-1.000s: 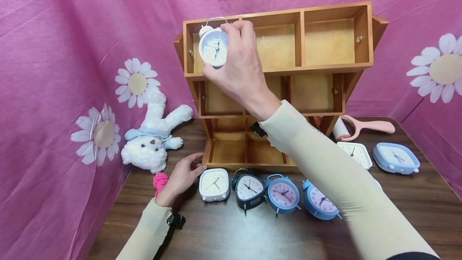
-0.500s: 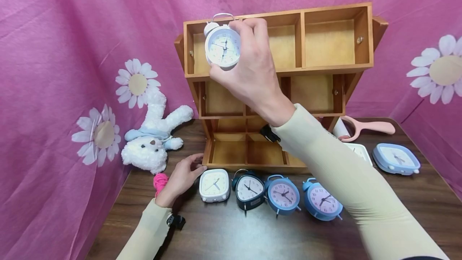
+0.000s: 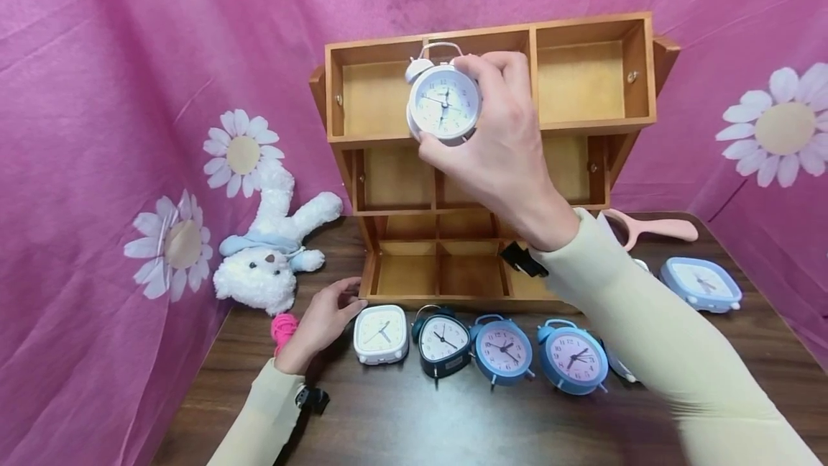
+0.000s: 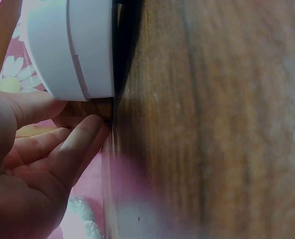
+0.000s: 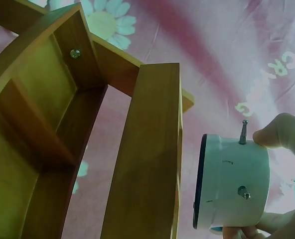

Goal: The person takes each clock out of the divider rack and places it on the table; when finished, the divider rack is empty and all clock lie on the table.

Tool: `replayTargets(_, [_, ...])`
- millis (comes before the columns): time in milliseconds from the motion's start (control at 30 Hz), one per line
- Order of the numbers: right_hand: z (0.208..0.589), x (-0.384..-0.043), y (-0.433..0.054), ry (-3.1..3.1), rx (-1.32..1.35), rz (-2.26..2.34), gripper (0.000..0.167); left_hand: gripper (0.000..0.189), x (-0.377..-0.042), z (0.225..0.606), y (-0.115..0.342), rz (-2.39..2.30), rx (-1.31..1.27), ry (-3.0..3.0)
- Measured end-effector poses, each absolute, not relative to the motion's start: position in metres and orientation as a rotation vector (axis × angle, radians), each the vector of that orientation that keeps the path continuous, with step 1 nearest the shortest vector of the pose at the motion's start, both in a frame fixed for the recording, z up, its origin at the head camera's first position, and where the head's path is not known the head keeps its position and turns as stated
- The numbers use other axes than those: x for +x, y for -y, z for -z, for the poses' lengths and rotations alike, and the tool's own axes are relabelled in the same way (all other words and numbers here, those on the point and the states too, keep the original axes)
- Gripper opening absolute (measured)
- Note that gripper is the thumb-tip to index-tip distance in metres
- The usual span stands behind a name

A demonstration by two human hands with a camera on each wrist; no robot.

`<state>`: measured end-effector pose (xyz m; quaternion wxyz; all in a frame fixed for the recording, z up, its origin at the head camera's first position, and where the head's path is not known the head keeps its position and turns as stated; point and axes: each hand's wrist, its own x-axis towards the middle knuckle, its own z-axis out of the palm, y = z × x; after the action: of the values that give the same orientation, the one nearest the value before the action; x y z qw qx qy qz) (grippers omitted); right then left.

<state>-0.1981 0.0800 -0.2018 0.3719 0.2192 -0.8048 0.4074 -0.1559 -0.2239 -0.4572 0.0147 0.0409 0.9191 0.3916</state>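
My right hand (image 3: 501,131) grips a white twin-bell alarm clock (image 3: 444,102) between thumb and fingers, dial toward me. In the head view it overlaps the left and middle top compartments of the wooden shelf (image 3: 491,134). The right wrist view shows the clock's white casing (image 5: 237,181) and small metal feet, with a gap between it and the shelf's top tier (image 5: 145,149). My left hand (image 3: 325,315) holds the shelf's lower left corner, thumb in front and fingers along the side, beside a white square clock (image 3: 382,334).
Along the table (image 3: 414,426) stand a dark green clock (image 3: 443,341) and two blue clocks (image 3: 502,351). Farther right lies a light-blue square clock (image 3: 701,284) near a pink-handled lint roller (image 3: 666,229). A white teddy bear (image 3: 259,275) lies left, by pink cord (image 3: 283,329).
My right hand has carried the white alarm clock rightward and slightly down, from the top left compartment toward the middle one. My left hand stays at the shelf corner.
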Motion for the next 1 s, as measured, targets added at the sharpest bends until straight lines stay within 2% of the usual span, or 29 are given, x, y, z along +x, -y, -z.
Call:
replayTargets(533, [0.214,-0.172,-0.155,2.061,0.45,-0.966,0.077,0.045,-0.154,0.457,0.224,-1.208,0.144,-2.874])
replayTargets(1000, [0.233,-0.145,-0.21,2.12,0.222,-1.026,0.081,0.047,-0.155,0.458,0.224,-1.211,0.119,-2.858])
